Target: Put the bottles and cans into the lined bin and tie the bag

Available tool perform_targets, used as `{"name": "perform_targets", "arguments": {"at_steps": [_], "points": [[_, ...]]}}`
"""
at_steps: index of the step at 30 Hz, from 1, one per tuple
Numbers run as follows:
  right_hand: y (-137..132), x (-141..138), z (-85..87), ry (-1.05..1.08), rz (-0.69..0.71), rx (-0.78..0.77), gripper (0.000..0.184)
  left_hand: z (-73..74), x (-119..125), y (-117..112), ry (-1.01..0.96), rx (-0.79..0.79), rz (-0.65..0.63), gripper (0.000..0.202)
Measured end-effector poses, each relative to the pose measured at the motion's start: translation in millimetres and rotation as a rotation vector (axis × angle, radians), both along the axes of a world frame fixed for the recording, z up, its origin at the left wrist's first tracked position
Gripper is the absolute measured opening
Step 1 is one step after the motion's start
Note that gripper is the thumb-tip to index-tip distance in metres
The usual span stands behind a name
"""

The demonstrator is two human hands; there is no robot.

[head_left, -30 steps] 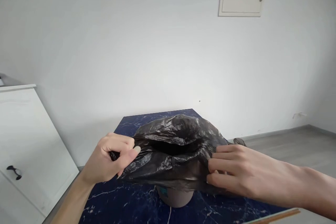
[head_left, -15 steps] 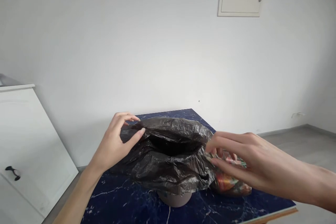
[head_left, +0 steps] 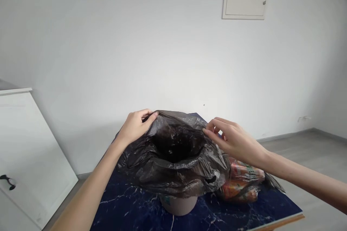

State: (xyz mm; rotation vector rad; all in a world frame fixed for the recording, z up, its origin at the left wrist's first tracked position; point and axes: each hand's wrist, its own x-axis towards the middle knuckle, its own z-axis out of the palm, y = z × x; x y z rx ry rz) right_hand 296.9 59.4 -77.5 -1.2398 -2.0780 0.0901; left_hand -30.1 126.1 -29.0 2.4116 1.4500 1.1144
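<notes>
A black plastic bag (head_left: pixel 173 177) lines a light-coloured bin (head_left: pixel 180 205) and hangs over its rim, hiding most of it. The bag's mouth gapes, dark inside. My left hand (head_left: pixel 141 124) pinches the bag's far edge at the left between thumb and fingers. On the right side, my right hand (head_left: pixel 227 137) also has thumb and fingers closed on the far edge. Between both hands the edge is stretched up. Right of the bin lies another dark see-through bag (head_left: pixel 244 180) with orange and red packages inside, partly covered by the black bag.
Everything stands on a dark blue marble-patterned table (head_left: pixel 130 209) with a wooden edge at the front right. A white cabinet (head_left: pixel 29 151) with a black handle is at the left. Behind is a white wall (head_left: pixel 121 43) with a panel door (head_left: pixel 245 1).
Both hands have moved to the bag's far edge and now grip it. That edge has risen, and the mouth is wider open than before.
</notes>
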Motion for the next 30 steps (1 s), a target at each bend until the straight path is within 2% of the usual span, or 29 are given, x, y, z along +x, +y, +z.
{"name": "perform_targets", "arguments": {"at_steps": [5, 7, 9, 12, 15, 19, 21, 25, 30], "points": [[23, 2, -6.0, 0.226, -0.016, -0.193, 0.048, -2.4, 1, 30, 0.010, -0.116, -0.012, 0.060], [26, 2, -9.4, 0.287, -0.015, -0.224, 0.049, -5.5, 0, 39, 0.023, -0.182, -0.024, 0.064], [23, -1, -11.2, 0.283, -0.011, -0.157, 0.051, -9.0, -1, 46, 0.018, -0.227, -0.041, 0.063], [13, -9, -9.0, 0.115, -0.027, 0.001, 0.061, -13.0, -2, 51, -0.024, -0.243, -0.071, 0.059], [8, -16, -0.6, 0.003, -0.049, 0.036, 0.050, -14.5, 0, 52, -0.071, -0.231, -0.105, 0.059], [21, -16, 13.6, -0.058, -0.046, -0.086, 0.018, -12.7, 6, 49, -0.149, -0.170, -0.122, 0.057], [30, -13, 18.1, -0.046, -0.029, -0.125, 0.016, -10.9, 8, 45, -0.184, -0.135, -0.116, 0.057], [38, -5, 18.2, 0.190, 0.060, -0.227, 0.036, -7.8, 10, 40, -0.199, -0.117, -0.108, 0.057], [45, 3, 7.5, 0.688, 0.270, -0.640, 0.037, -9.7, 7, 48, -0.111, -0.185, -0.114, 0.066]]}}
